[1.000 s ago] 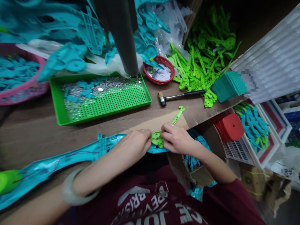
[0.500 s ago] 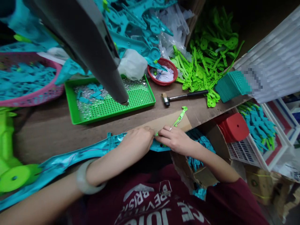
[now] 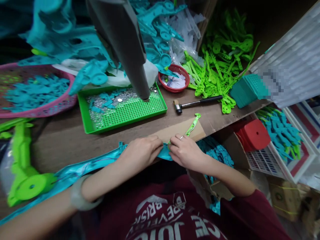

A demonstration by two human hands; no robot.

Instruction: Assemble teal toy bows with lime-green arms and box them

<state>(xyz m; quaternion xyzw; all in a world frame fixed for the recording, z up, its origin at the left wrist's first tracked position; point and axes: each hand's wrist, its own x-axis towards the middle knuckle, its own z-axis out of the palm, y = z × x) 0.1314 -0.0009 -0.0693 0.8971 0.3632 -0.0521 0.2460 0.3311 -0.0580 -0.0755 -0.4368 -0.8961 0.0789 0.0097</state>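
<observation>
A long turquoise plastic part point(image 3: 98, 162) runs along the front edge of the bench, its far left end joined to or lying against a bright green part with a round hub point(image 3: 32, 186). My left hand point(image 3: 142, 150) is closed on the turquoise part, fingertips bent down over it. Just to the right, my right hand point(image 3: 186, 151) has its fingers curled round a slim green plastic lever point(image 3: 193, 125) where it meets the turquoise part. The lever's upper end sticks out over a piece of cardboard point(image 3: 170, 130). Both sets of fingertips are partly hidden.
Overhead hangs a dark machine head point(image 3: 125, 43), its tip above a green tray point(image 3: 125, 123) of small metal pieces. A hammer point(image 3: 197, 102), a red basket point(image 3: 173, 89), a pink basket point(image 3: 67, 100) and piled green levers point(image 3: 212, 73) lie behind. A red box point(image 3: 255, 135) stands right.
The view has shifted slightly, so the machine head and tray appear further right. My left hand has drawn back a little from my right, showing more turquoise between them.
</observation>
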